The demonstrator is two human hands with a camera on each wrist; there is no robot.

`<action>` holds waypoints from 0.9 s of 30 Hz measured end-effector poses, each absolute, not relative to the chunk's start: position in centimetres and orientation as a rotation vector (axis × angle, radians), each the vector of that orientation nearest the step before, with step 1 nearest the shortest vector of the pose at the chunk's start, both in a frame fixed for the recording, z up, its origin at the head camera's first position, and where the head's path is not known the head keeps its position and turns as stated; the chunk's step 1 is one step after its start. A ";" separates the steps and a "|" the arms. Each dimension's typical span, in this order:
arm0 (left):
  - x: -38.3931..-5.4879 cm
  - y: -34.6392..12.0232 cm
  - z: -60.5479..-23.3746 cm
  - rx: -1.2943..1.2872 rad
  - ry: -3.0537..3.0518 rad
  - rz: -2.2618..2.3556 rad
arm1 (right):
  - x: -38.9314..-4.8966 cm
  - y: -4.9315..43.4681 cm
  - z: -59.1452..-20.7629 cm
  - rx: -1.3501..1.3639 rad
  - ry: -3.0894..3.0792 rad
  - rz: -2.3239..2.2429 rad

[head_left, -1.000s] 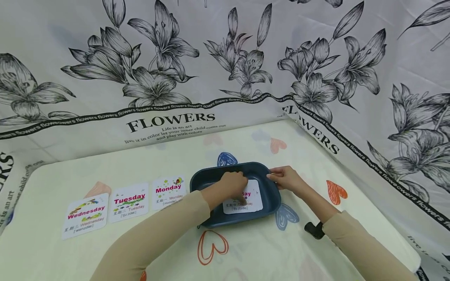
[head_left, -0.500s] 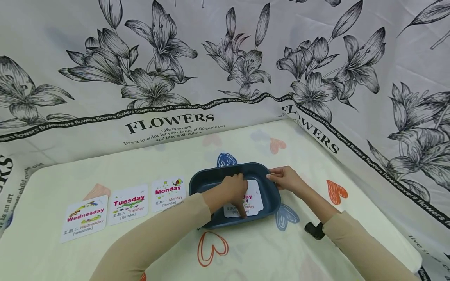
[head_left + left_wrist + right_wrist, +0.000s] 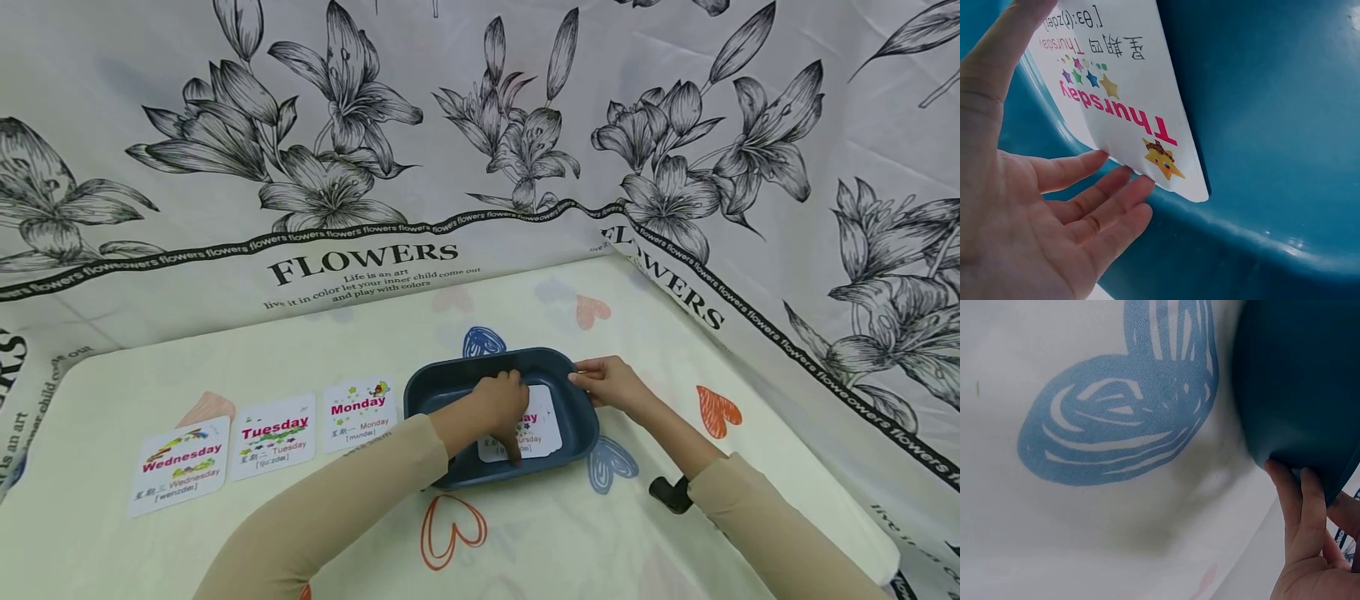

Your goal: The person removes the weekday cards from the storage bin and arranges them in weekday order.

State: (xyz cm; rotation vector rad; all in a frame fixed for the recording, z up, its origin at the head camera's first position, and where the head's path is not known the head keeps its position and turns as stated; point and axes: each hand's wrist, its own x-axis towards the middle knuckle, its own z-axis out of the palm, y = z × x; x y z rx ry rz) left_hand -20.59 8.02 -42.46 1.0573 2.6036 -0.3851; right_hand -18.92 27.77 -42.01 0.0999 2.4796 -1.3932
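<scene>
My left hand (image 3: 501,410) reaches into a dark blue tray (image 3: 579,421) and holds a white Thursday card (image 3: 1113,100) by opposite edges. In the left wrist view its thumb lies at one edge, and its fingertips (image 3: 1141,184) touch the other. Part of the card is hidden under the hand in the head view. My right hand (image 3: 611,382) grips the tray's right end, with thumb and fingers at the rim. In the right wrist view, fingers (image 3: 1310,509) press against the tray's outer wall (image 3: 1297,394).
Left of the tray, the Monday card (image 3: 358,410), Tuesday card (image 3: 273,437) and Wednesday card (image 3: 180,465) lie in a row on the heart-patterned tablecloth (image 3: 540,542). A black object (image 3: 670,493) shows beside the right sleeve. Flower-printed curtain (image 3: 517,125) surrounds the table's back and right.
The left thumb has come down to the near edge of the Thursday card, and the hand has tilted slightly. My right hand keeps its grip and the tray stays in place.
</scene>
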 end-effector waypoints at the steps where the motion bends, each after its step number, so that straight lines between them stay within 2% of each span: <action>1: -20.6 8.0 -42.5 1.054 2.604 -0.373 | -18.9 27.8 -42.0 0.102 2.477 -1.396; 21: -21.4 7.4 -42.5 1.081 2.604 -0.223 | -18.9 27.8 -42.1 0.098 2.472 -1.396; 27: -21.7 7.1 -41.3 1.119 2.603 -0.110 | -18.9 27.8 -42.0 0.103 2.479 -1.389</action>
